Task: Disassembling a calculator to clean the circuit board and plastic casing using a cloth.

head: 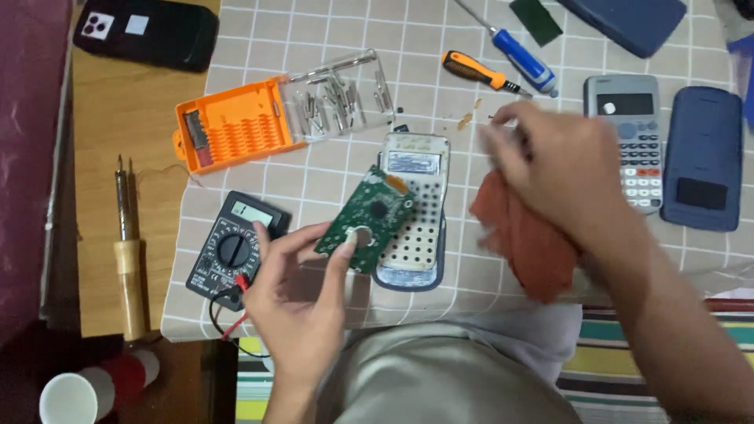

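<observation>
Keep the left hand (pixel 302 294) pinching the green rectangular circuit board (pixel 364 220) by its edges at centre frame, steady, while the right hand (pixel 550 157), clutching the rust-red cloth (pixel 526 235), wipes gently.

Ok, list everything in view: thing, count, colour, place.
circuit board: 1, green, in left hand
cloth: 1, rust red, under right hand
opened calculator shell: 1, white, centre
calculator: 1, grey, right
cases: 2, dark blue, right and top
multimeter: 1, black, left
bit set: 1, orange, upper left
screwdrivers: 2, orange-black and blue, top
soldering iron: 1, wooden handle, far left
phone: 1, black, top left
cups: 2, white and red, bottom left
left hand: holds board
right hand: blurred, over cloth
</observation>
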